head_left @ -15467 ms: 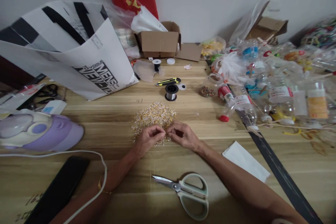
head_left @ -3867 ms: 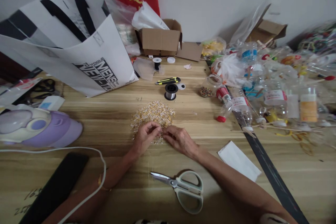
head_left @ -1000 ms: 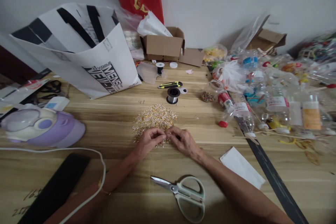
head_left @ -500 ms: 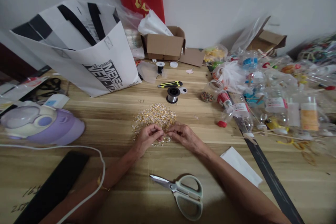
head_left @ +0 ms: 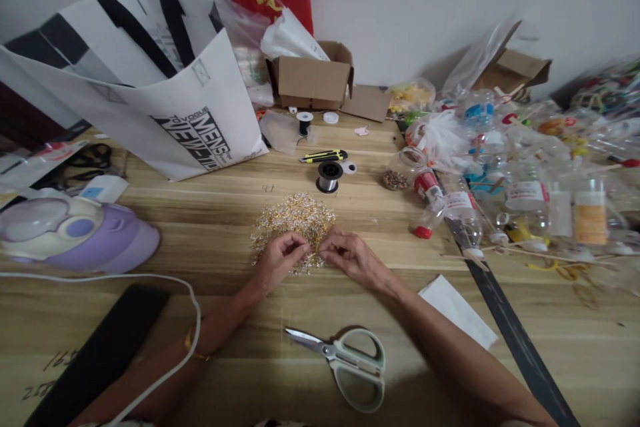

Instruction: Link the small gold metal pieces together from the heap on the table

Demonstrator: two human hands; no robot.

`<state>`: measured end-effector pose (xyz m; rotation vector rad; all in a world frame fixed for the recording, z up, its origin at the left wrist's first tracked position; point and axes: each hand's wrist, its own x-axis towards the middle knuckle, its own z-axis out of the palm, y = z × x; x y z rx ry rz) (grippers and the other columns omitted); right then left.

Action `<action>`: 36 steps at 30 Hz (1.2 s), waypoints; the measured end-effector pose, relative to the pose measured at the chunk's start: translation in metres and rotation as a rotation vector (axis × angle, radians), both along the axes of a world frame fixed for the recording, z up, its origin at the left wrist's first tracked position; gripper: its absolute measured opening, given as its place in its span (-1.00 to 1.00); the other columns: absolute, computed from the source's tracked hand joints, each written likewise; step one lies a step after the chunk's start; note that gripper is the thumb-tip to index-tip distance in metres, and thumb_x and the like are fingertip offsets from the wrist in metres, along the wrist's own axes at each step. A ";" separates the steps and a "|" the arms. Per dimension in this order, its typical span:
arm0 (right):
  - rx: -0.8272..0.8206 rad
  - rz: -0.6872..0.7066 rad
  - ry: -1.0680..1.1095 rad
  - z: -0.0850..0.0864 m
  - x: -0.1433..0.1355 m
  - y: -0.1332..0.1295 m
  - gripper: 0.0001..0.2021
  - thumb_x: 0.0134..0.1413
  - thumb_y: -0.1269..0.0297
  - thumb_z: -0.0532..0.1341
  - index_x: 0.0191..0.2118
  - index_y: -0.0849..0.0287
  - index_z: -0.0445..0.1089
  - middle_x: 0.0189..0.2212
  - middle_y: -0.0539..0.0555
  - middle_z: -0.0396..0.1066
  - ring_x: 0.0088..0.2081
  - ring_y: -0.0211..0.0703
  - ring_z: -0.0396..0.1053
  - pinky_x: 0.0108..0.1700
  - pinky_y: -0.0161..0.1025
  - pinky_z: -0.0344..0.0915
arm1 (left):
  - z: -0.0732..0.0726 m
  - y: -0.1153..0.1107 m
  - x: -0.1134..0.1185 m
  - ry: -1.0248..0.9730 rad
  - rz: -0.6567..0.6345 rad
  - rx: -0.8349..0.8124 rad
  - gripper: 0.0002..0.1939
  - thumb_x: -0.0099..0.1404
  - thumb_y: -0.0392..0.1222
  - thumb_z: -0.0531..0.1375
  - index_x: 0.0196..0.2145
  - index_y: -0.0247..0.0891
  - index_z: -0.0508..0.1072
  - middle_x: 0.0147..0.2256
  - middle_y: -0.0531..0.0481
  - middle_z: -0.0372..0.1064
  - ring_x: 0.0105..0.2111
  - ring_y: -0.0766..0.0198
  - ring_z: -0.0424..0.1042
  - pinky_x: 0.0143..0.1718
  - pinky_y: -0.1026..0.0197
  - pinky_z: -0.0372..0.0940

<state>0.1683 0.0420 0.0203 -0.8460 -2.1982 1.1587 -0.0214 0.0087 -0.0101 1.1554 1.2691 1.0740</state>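
A loose heap of small gold and silver beaded wire pieces (head_left: pixel 293 217) lies in the middle of the wooden table. Over its front left part, my left hand (head_left: pixel 284 257) is closed in a pinch, thumb against forefinger. Facing it from the right, my right hand (head_left: pixel 353 257) pinches too, its fingertips close to the left ones. Whatever lies between the fingertips is too small to make out against the heap. Scissors with pale grey handles (head_left: pixel 345 360) rest on the table nearer to me, blades pointing left and slightly parted.
Beyond the heap are a wire spool (head_left: pixel 329 177), a yellow and black utility knife (head_left: pixel 323 156) and a cardboard box (head_left: pixel 313 80). A white bag (head_left: pixel 200 120) and a purple device (head_left: pixel 120 240) stand left. Plastic bottles (head_left: pixel 525 197) crowd the right; a white cable (head_left: pixel 195 307) crosses my left forearm.
The view has shifted slightly, so most things sit a little higher in the picture. Both hands keep their pinch over the heap, with barely any movement.
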 end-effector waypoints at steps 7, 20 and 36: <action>-0.050 -0.127 0.081 -0.011 -0.001 0.002 -0.84 0.17 0.30 0.09 -0.36 0.23 0.35 -0.43 0.02 0.31 -0.40 -0.29 0.24 -0.39 -0.37 0.15 | -0.001 -0.002 -0.001 -0.007 -0.068 -0.004 -0.81 0.10 -0.12 0.24 -0.45 -0.32 0.39 -0.56 0.08 0.35 -0.53 0.37 0.33 -0.45 0.32 0.25; -0.168 -0.248 0.077 -0.019 -0.003 0.003 -0.85 0.11 0.31 0.10 -0.43 0.24 0.30 -0.55 -0.03 0.27 -0.51 -0.33 0.19 -0.47 -0.39 0.11 | 0.000 -0.002 -0.004 -0.112 -0.155 0.068 -0.82 0.20 -0.13 0.19 -0.39 -0.33 0.41 -0.46 0.03 0.38 -0.44 0.35 0.36 -0.38 0.30 0.28; 0.012 -0.113 0.153 -0.008 -0.006 -0.006 -0.83 0.19 0.25 0.11 -0.35 0.22 0.35 -0.42 0.04 0.34 -0.38 -0.26 0.28 -0.34 -0.34 0.21 | 0.000 -0.004 -0.001 0.123 -0.163 0.087 -0.82 0.19 -0.14 0.15 -0.44 -0.34 0.36 -0.51 0.07 0.27 -0.48 0.37 0.25 -0.42 0.32 0.15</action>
